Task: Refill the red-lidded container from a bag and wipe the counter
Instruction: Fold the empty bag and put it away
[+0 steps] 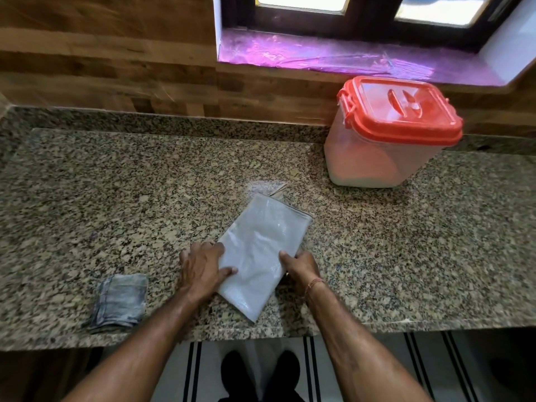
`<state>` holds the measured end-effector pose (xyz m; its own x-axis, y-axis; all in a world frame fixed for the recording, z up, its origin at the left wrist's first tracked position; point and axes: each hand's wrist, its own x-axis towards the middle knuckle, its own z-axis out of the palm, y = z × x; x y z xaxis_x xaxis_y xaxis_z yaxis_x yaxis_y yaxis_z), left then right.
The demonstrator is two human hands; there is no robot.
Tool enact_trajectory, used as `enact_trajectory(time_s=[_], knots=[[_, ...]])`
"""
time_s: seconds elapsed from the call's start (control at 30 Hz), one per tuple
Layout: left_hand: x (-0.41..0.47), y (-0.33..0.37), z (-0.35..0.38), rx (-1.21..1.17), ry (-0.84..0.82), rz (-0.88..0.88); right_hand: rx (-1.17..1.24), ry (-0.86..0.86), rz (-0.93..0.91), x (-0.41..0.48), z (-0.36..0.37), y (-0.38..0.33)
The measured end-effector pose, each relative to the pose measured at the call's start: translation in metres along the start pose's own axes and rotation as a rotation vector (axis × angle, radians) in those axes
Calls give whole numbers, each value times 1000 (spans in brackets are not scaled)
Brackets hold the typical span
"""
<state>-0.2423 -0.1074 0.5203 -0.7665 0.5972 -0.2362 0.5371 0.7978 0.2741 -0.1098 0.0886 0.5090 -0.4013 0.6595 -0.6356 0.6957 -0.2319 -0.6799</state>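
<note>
Bag (261,245) lies flat between left hand (200,268) and right hand (301,268), both gripping its sides.

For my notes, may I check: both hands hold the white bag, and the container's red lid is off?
Not quite: in the head view the red lid sits on the container. The left hand and right hand do hold the white bag.

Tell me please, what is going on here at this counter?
A person stands at a speckled granite counter and holds a flat white plastic bag lying on it. The left hand grips its left edge, the right hand its right edge. The translucent container with the red lid stands closed at the back right. A little white powder lies by the bag's far end. A folded grey-blue cloth lies left of the hands.
</note>
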Motion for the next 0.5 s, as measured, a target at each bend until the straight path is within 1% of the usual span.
enact_trajectory(time_s=[0.07,0.13,0.2,0.3,0.37,0.43,0.5], knots=[[11,-2,-1,-134,30,-114,-38,-50,-9,2,-7,-8],[23,-3,-3,-276,-24,-231,-21,-117,-39,0,-15,-16],[34,-3,-9,-464,-118,-284,30,-181,-79,-7,-22,-25],[43,0,-29,-866,-384,-378,115,-280,-135,-11,-32,-34],[45,-1,-37,-958,-520,-458,125,-321,-162,-11,-39,-41],[48,-3,-37,-1074,-563,-504,96,-331,-158,-13,-45,-48],[49,-2,-38,-1180,-565,-514,40,-361,-172,-14,-53,-55]])
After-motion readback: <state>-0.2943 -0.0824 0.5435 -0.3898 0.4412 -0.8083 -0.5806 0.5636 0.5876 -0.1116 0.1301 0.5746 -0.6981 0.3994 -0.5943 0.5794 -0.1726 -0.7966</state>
